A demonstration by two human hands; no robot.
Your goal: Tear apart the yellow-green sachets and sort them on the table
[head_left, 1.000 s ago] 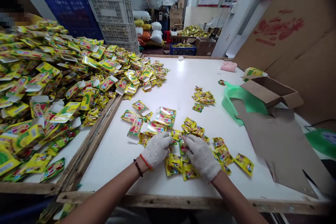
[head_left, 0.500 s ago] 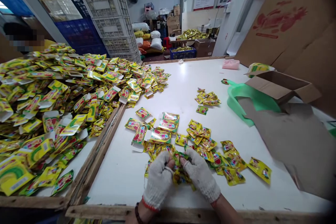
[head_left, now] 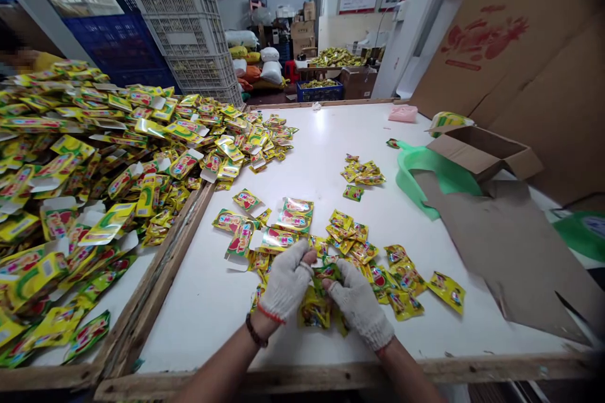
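Observation:
My left hand (head_left: 286, 280), in a white knit glove with bare thumb tip showing, has its fingers curled in beside the flat yellow-green box (head_left: 276, 239). What it may hold is hidden. My right hand (head_left: 360, 303), gloved the same way, pinches a small green candy packet (head_left: 327, 272) between thumb and fingers. Below and between the hands lie yellow candy packets (head_left: 316, 312). More yellow packets (head_left: 352, 236) lie in a loose heap just beyond my right hand, and several printed cartons (head_left: 293, 214) lie beyond my left.
A large heap of yellow cartons and packets (head_left: 108, 157) covers the left side behind a wooden strip (head_left: 161, 277). On the right are an open cardboard box (head_left: 486, 145), a green plastic piece (head_left: 439, 170) and flat grey cardboard (head_left: 491, 252). Stacked crates (head_left: 184, 25) stand behind; a person (head_left: 42, 62) is far left.
My left hand has moved slightly up and away from my right hand, which keeps the green packet. The view has shifted a little to the right.

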